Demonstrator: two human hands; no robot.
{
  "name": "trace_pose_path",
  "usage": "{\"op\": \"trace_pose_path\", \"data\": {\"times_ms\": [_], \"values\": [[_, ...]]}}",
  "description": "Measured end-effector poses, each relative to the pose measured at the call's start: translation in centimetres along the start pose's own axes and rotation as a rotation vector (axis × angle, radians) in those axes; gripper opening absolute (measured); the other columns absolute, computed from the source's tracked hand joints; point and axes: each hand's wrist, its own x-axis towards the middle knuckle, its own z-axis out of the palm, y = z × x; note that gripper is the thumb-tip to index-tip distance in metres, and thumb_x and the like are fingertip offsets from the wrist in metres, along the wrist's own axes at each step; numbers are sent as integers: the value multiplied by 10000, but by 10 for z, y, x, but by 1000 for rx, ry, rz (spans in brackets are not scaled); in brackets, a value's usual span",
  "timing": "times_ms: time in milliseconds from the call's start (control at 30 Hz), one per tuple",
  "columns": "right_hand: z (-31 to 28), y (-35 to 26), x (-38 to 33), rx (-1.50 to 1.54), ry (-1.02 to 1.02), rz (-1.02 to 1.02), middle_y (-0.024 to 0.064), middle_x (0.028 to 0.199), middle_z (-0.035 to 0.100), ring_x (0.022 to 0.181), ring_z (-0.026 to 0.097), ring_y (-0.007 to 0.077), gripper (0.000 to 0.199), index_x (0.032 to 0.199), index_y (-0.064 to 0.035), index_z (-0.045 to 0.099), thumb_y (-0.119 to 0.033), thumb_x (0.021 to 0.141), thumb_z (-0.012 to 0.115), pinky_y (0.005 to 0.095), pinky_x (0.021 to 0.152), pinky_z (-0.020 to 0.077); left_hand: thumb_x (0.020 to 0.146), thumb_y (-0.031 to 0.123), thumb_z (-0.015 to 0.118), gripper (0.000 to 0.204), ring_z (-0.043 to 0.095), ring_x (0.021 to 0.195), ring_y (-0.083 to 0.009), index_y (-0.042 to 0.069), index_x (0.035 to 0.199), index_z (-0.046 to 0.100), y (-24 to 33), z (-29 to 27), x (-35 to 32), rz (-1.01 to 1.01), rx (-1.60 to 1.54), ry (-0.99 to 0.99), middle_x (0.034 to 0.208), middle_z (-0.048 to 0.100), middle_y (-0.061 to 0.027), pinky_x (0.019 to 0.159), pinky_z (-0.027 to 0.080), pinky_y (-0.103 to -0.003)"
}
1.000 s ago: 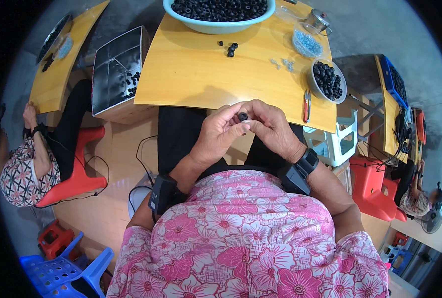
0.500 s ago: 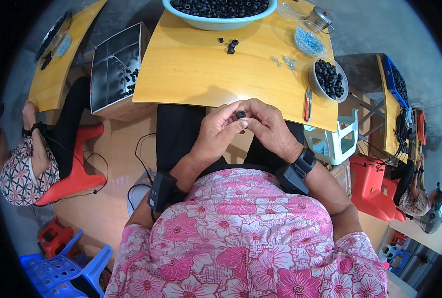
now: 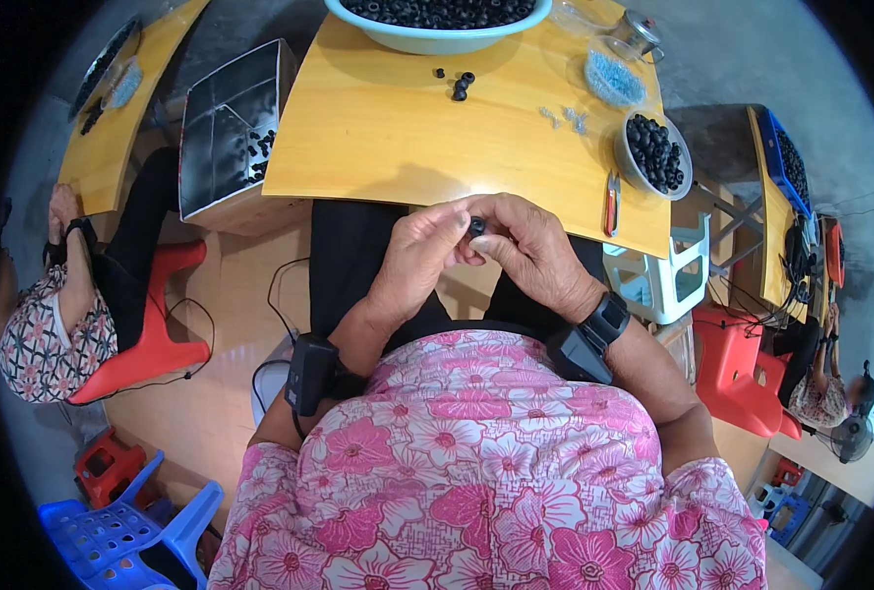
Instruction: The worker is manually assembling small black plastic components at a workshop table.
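A small round black part with a hole in its face (image 3: 476, 226) is pinched in my right hand (image 3: 533, 254), just off the table's front edge. My left hand (image 3: 419, 258) meets it from the other side, thumb and fingertips pressed together close by the part. Whatever the left fingertips hold is too small or hidden. On the wooden table (image 3: 378, 138) ahead lie a few loose black parts (image 3: 461, 88). Small clear pieces (image 3: 567, 119) lie in a little group farther right.
A pale blue basin (image 3: 437, 39) heaped with black parts stands at the back. At right are a tub of black parts (image 3: 688, 167), a tub of bluish clear pieces (image 3: 614, 79) and red-handled snips (image 3: 611, 205). A lined box (image 3: 221, 128) stands left; a co-worker (image 3: 63, 324) sits beyond.
My left thumb has come off the lower side of the black part and now points up beside it. The right hand keeps its hold, almost in the same place.
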Motion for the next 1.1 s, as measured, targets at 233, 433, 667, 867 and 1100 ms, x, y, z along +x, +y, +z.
{"op": "trace_pose_path", "data": {"times_ms": [233, 433, 667, 867, 1100], "values": [[-2, 5, -2, -118, -3, -46, 172, 939, 591, 868, 614, 330, 259, 1098, 5, 540, -48, 846, 572, 368, 775, 497, 919, 176, 639, 503, 507, 852, -48, -48, 1334, 464, 5, 9, -2, 259, 220, -115, 1019, 563, 1, 767, 436, -197], [-1, 9, -4, -118, 13, -69, 177, 938, 580, 881, 587, 362, 277, 1092, -8, 538, -47, 819, 558, 398, 776, 478, 885, 142, 679, 496, 475, 823, -38, -46, 1307, 498, 11, 8, -3, 219, 367, -92, 972, 547, 13, 733, 416, -178], [-4, 2, -6, -50, 14, 32, 150, 914, 591, 834, 598, 310, 266, 1071, -17, 573, -70, 814, 612, 374, 750, 483, 916, 166, 640, 462, 491, 819, -40, -44, 1305, 503, 11, 9, -2, 228, 379, -115, 997, 569, 3, 736, 427, -187], [-5, -4, -3, -41, 15, 25, 143, 904, 596, 825, 607, 278, 238, 1055, -14, 591, -108, 843, 644, 338, 747, 486, 983, 177, 524, 389, 522, 813, -55, -48, 1300, 509, 11, 9, -3, 78, 160, -53, 985, 606, -16, 727, 459, -213], [-4, 0, -3, 26, -16, 59, 144, 904, 597, 827, 607, 281, 243, 1057, -14, 591, -106, 841, 651, 337, 748, 487, 969, 134, 528, 343, 521, 777, -55, -48, 1259, 550, 14, 12, -1, 25, 129, 23, 944, 610, -21, 702, 456, -205]]}}
